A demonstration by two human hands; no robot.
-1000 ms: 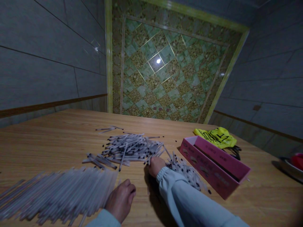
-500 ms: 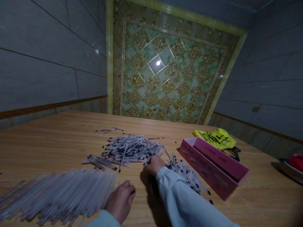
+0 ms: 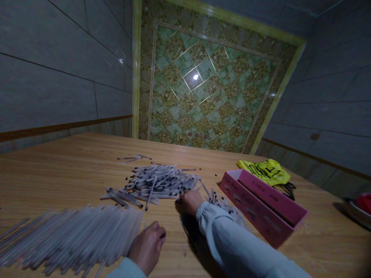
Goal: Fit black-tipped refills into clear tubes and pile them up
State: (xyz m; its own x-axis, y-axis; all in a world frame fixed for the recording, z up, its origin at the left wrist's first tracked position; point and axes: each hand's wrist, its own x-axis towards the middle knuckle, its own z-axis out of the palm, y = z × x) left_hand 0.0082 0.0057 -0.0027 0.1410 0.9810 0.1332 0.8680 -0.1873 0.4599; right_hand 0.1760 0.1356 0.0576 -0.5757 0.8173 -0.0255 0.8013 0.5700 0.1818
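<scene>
My right hand (image 3: 192, 202) reaches to the near right edge of a heap of thin pale sticks with dark ends (image 3: 162, 180). Its fingers are closed and point down; what they pinch, if anything, is hidden. Closer to me, my left hand (image 3: 148, 245) rests low over the table with curled fingers, thumb against them, and their contents cannot be made out. Just left of it lies a broad row of long translucent tubes (image 3: 87, 235), side by side. Partly behind my right sleeve is a second pile, of small whitish pieces with dark tips (image 3: 222, 204).
A long open pink box (image 3: 261, 210) stands right of the piles on the wooden table (image 3: 72, 170). Behind it lies a yellow bag with black lettering (image 3: 265, 171). A bowl with something red (image 3: 361, 208) is at the far right. Several loose sticks (image 3: 135, 158) lie behind the heap.
My right hand has shifted slightly right, and its forearm now covers more of the whitish pile. My left hand has hardly moved. The view has tilted a little.
</scene>
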